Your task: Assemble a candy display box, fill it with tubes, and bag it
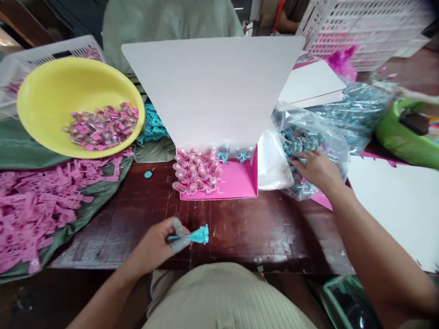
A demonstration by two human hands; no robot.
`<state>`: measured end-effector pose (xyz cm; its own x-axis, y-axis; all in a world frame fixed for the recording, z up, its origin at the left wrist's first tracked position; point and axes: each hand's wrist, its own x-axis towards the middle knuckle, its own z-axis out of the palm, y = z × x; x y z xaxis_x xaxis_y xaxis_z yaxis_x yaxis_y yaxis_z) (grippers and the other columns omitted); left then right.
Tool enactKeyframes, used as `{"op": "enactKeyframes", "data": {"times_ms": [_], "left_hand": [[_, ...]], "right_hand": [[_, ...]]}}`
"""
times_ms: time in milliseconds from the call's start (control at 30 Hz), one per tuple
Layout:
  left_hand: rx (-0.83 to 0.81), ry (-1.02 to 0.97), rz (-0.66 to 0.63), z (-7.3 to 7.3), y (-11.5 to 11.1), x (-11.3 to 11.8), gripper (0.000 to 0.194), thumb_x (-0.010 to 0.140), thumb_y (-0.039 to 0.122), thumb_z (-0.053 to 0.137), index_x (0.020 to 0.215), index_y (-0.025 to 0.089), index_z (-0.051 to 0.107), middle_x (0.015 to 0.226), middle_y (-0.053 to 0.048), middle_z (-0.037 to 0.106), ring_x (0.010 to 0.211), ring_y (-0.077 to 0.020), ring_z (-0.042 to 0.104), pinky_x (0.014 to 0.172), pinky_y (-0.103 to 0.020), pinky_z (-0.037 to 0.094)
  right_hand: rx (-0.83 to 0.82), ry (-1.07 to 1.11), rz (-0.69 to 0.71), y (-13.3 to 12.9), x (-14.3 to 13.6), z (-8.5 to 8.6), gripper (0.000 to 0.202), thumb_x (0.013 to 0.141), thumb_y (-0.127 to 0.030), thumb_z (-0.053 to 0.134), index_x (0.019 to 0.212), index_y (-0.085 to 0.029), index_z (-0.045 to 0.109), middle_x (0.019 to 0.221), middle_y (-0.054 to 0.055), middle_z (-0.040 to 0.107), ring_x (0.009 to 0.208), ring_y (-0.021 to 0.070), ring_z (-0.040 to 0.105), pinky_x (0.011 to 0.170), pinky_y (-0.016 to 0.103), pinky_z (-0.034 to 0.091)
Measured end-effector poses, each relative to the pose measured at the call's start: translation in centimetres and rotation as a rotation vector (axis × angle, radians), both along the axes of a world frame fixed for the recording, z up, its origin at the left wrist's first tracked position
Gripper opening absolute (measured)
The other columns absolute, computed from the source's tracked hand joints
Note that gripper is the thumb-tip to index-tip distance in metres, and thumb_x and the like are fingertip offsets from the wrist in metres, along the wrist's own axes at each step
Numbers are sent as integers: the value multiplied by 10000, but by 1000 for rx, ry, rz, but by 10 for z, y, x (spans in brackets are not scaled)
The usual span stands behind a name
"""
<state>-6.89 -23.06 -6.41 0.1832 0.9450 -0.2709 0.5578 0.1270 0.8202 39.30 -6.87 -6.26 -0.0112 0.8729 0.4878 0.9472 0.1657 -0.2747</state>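
Observation:
My left hand (159, 242), with grey coverings on its fingertips, pinches the stem of a teal plastic holder (199, 235) above the table's front edge. The holder's flared, frilled end points right. My right hand (318, 169) reaches into a clear plastic bag (334, 153) of small teal-and-clear capsules (298, 139). Its fingers are bent together among the capsules; what lies between them is unclear. Between the hands stands a pink display box (236, 180) with a raised white lid (216, 91). Pink capsule-topped pieces (197, 171) fill its left side, and several teal ones (243, 154) stand at the back.
On the left are a yellow basin (44, 105) of pink capsules and a heap of pink plastic holders (37, 205). Teal holders (152, 122) lie behind the box. White card sheets (394, 205), a green basin (394, 132) and a white crate (363, 32) are on the right.

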Motion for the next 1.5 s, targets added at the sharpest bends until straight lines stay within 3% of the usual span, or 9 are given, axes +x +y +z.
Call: {"op": "enactKeyframes", "data": {"times_ms": [100,200,300,400,500,667,900,1133,1500], "left_hand": [[14,180,-156,-26,-3,30,80,856,286,657,822,215,643,877,-15,756,801,-185,687,735,-300,514],[206,343,-287,-33,0,53,24,864,225,663,854,208,650,885,-12,738,840,-193,673,766,-313,501],[570,416,-358,-20,9,67,112,906,292,694,910,192,643,1021,-45,755,1003,-226,675,886,-359,502],[1023,482,-281,3,26,73,156,943,308,676,1035,184,656,1209,-79,738,1198,-245,626,1025,-396,454],[1242,639,-146,23,53,67,212,953,311,667,1130,195,663,1313,-75,705,1298,-276,569,1088,-454,391],[1225,745,-206,27,85,52,114,960,266,653,1057,216,687,1356,-28,683,1300,-277,549,1062,-467,383],[1229,700,-219,26,84,45,104,903,102,629,882,201,653,1304,-37,709,1141,-239,631,984,-459,364],[1206,622,-229,23,82,36,193,880,56,598,960,223,651,1323,-27,701,1135,-227,647,1004,-461,376],[1253,586,-185,22,85,38,146,862,64,669,841,198,615,1274,-33,730,1105,-242,682,1011,-480,386]], "right_hand": [[122,66,38,-9,-9,-3,277,930,-418,634,1089,-206,717,968,147,711,685,208,605,652,353,449],[314,67,213,-16,-56,8,262,951,-375,626,1153,-222,694,1014,110,710,832,240,637,770,372,497],[356,-91,373,-10,-107,21,227,991,-330,574,1146,-234,709,1080,100,690,958,260,605,876,419,482],[348,-236,350,5,-136,26,207,992,-329,566,1074,-241,735,1174,101,661,1015,289,544,853,443,446],[323,-335,288,18,-140,25,225,970,-382,597,917,-216,739,1205,108,632,1077,334,483,827,464,401],[233,-343,323,22,-127,16,253,968,-383,592,836,-205,714,1158,109,608,1089,333,441,856,483,360],[192,-336,252,25,-136,13,222,968,-323,580,831,-202,705,1103,115,610,1070,336,464,878,503,374],[303,5,297,16,-118,4,301,979,-307,562,1243,-189,645,1172,145,618,1028,279,581,871,431,478],[336,-64,31,21,-130,-2,297,1022,-429,513,987,-262,756,1024,69,705,942,257,564,840,407,328]]}}
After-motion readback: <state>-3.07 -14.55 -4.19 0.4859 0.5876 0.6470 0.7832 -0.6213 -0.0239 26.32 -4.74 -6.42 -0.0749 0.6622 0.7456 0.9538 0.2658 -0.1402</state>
